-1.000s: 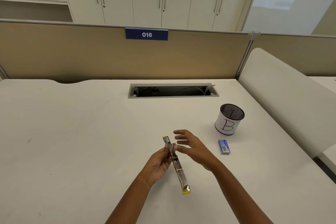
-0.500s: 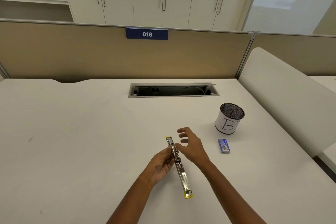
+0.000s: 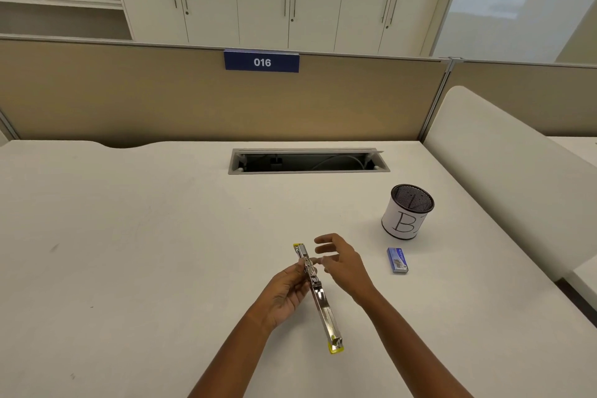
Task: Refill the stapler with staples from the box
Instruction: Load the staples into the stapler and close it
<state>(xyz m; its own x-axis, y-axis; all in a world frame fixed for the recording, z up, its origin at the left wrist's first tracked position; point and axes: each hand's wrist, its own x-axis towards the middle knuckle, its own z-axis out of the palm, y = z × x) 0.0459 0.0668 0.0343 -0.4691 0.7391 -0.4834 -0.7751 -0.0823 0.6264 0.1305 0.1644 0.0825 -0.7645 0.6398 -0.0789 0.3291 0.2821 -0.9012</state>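
Note:
The stapler (image 3: 323,304) is swung fully open into one long strip of shiny metal with yellow plastic at both ends, lying lengthwise away from me. My left hand (image 3: 287,291) pinches it from the left near its hinge. My right hand (image 3: 342,263) hovers just right of the far half, fingers spread, thumb and forefinger close to the metal; whether they hold staples I cannot tell. The small blue staple box (image 3: 397,260) lies flat on the white desk (image 3: 129,252), a hand's width to the right of my right hand.
A black mesh pen cup (image 3: 407,212) wrapped in white paper marked "B" stands behind the box. An open cable slot (image 3: 308,161) is set in the desk's far middle. A tan partition (image 3: 161,97) closes the back, a white divider (image 3: 504,178) the right side.
My right hand has drawn in closer to the stapler's far half. The stapler and left hand have shifted only slightly. The staple box has not moved.

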